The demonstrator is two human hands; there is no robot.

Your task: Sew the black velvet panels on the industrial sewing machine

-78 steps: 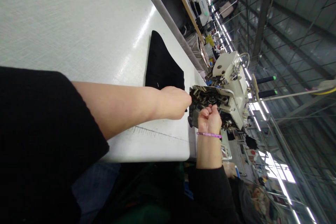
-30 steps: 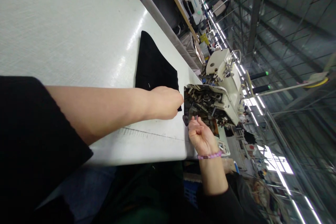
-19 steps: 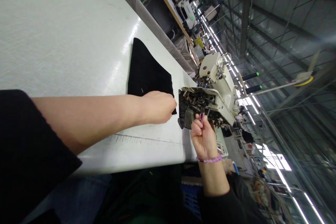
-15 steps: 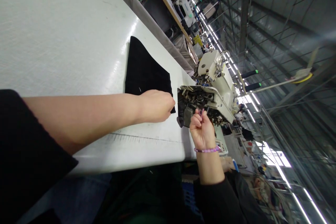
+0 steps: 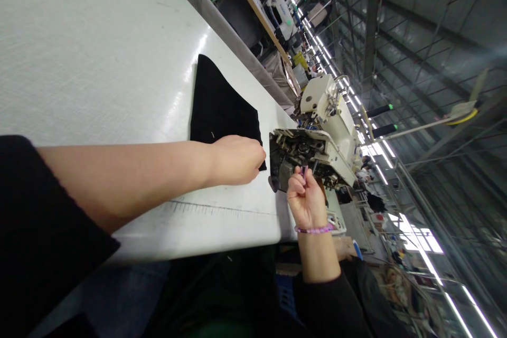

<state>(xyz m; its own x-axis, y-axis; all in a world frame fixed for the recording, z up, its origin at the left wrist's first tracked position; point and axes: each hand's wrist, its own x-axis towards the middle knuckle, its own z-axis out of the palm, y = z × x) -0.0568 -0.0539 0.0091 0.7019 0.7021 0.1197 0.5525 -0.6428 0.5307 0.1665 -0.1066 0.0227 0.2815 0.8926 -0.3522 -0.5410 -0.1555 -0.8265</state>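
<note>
A black fabric piece [image 5: 222,100] lies flat on the white table, with a small pale thread mark on it. My left hand [image 5: 240,161] is closed at its right edge; the fingertips are mostly hidden under the hand. My right hand [image 5: 307,198], with a purple bead bracelet [image 5: 315,229] at the wrist, is raised palm toward me beside the open underside of a sewing machine [image 5: 303,150]. Its curled fingers pinch a small pink and dark thing [image 5: 304,170], too small to name.
The white table [image 5: 99,63] carries ruler-like markings near its front edge. Cream machine parts [image 5: 344,129] and thread cones [image 5: 384,130] stand to the right. A person's forearm [image 5: 344,247] shows behind my right wrist. Another sewing machine [image 5: 283,13] is farther back.
Both hands keep almost the same places and grips. The whole view has shifted very slightly; the black fabric piece has not visibly moved on the table.
</note>
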